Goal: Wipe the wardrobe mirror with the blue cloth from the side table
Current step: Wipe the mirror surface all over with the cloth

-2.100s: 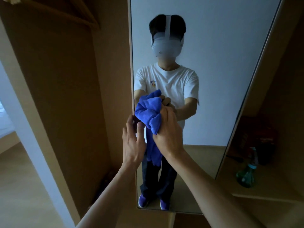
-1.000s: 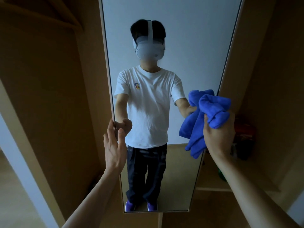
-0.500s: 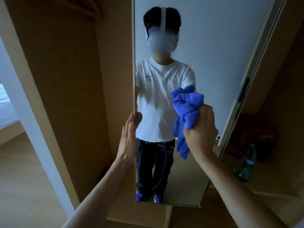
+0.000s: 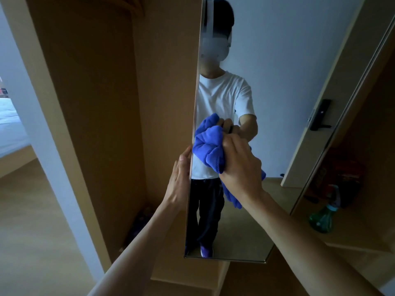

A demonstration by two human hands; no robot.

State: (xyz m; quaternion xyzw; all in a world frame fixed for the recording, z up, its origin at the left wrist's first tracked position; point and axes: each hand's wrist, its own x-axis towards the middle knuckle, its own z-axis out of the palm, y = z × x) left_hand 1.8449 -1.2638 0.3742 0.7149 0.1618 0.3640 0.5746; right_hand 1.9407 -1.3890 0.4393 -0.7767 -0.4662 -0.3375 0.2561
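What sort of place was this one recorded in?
Likely a bedroom or hotel-room entry: a wooden wardrobe with a full-length mirror, a bed seen past the wall at left, and a door lock reflected in the glass.

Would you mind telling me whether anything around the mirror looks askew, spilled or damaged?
Nothing stands out. The mirror shows no crack, the right hand grips the bunched blue cloth against the glass near its left edge, the left hand rests on that edge, and the green spray bottle stands upright on its shelf.
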